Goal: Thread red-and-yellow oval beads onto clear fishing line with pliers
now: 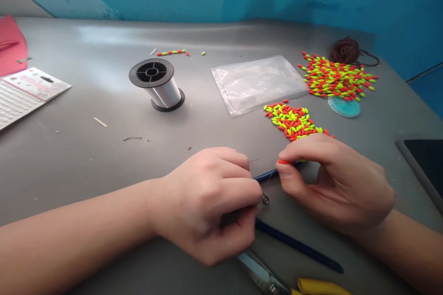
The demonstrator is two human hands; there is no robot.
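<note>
My right hand [332,182] pinches a red bead [284,162] between thumb and forefinger. My left hand [214,203] is closed, its fingertips at a small metal loop [265,199] and a thin line that runs up toward the bead. What the left fingers hold is mostly hidden. Just behind the right hand lies a pile of red and yellow-green beads [292,120]. A dark blue handle [297,245] and another blue piece [266,176] lie beneath and between the hands.
A spool of clear line [164,92] stands behind my left hand. Farther back are a plastic bag [258,84], a larger bead pile [334,78] and brown cord [344,50]. Scissors [261,274] with yellow handles lie at the front; a dark tray-like object [424,166] is at right.
</note>
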